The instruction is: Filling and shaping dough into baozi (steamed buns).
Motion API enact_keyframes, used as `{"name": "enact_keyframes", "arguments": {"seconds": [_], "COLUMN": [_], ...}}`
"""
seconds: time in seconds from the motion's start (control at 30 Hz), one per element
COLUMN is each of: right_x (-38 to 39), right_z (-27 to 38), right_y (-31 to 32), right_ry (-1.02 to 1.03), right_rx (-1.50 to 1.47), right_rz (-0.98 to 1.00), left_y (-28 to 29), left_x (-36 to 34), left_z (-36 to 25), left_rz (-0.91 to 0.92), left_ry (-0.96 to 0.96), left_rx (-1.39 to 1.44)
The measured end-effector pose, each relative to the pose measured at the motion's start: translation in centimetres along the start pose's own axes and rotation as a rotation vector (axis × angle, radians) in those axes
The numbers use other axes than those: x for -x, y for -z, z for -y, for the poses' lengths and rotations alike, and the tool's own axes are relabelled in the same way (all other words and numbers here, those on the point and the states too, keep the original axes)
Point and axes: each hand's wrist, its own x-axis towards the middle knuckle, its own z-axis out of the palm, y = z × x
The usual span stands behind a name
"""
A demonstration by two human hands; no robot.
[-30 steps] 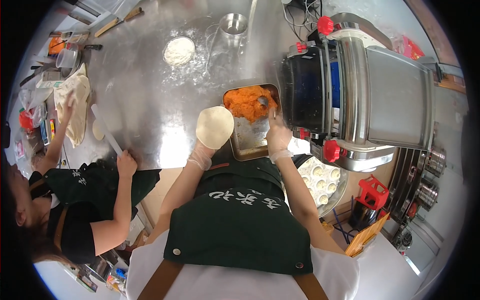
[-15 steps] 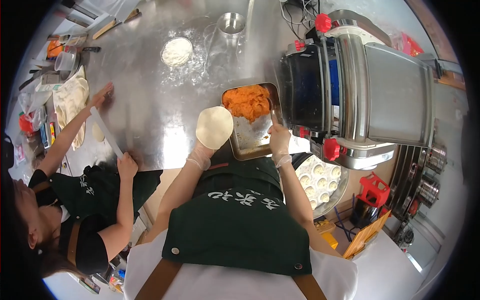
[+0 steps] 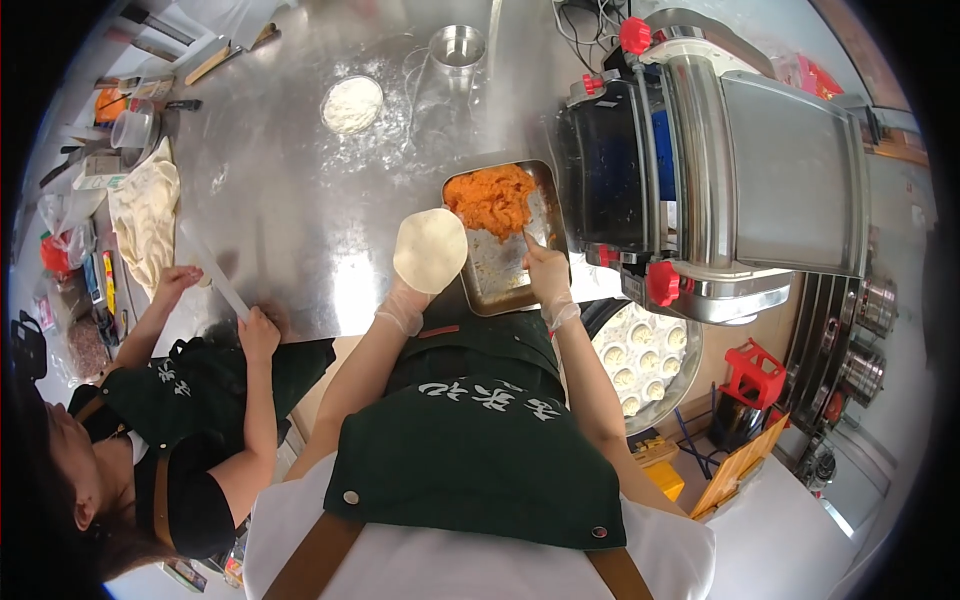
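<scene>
My left hand (image 3: 410,300), in a clear plastic glove, is closed under a round pale dough wrapper (image 3: 430,250), held face up just left of a rectangular metal tray (image 3: 480,295). Orange minced filling (image 3: 490,195) fills the tray's back part, and the front part is smeared. My right hand (image 3: 548,275), also gloved, grips a metal spoon (image 3: 528,237) at the tray's right half; the spoon's bowl is hidden in or behind the filling.
A metal roller machine (image 3: 700,170) stands right, above a round tray (image 3: 676,394) of shaped dumplings or buns. A co-worker (image 3: 235,460) holds a white rolling pin (image 3: 225,275) at left, beside draped dough (image 3: 140,220). A flour bowl (image 3: 352,105) and steel cup (image 3: 457,47) sit behind.
My spoon has shifted from the right side of the filling toward its lower edge. The co-worker's far hand left the draped dough, moved right, then came down toward the rolling pin.
</scene>
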Motion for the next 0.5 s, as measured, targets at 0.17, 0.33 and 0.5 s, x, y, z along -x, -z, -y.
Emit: {"name": "enact_keyframes", "arguments": {"seconds": [0.17,0.33,0.5], "right_x": [-0.1,-1.3,-0.8], "right_z": [0.9,-0.9,-0.4], "right_y": [1.2,1.3,0.1], "right_ry": [-0.378,-0.456,-0.333], "right_rx": [-0.613,-1.011,-1.059], "right_rz": [0.212,0.418,0.417], "left_y": [0.2,-0.5,-1.1], "left_x": [0.0,-0.1,0.2], "left_z": [-0.1,-0.2,-0.6], "left_rz": [-0.002,-0.038,-0.103], "left_ry": [-0.03,0.009,0.023], "left_rx": [-0.017,-0.029,-0.061]}}
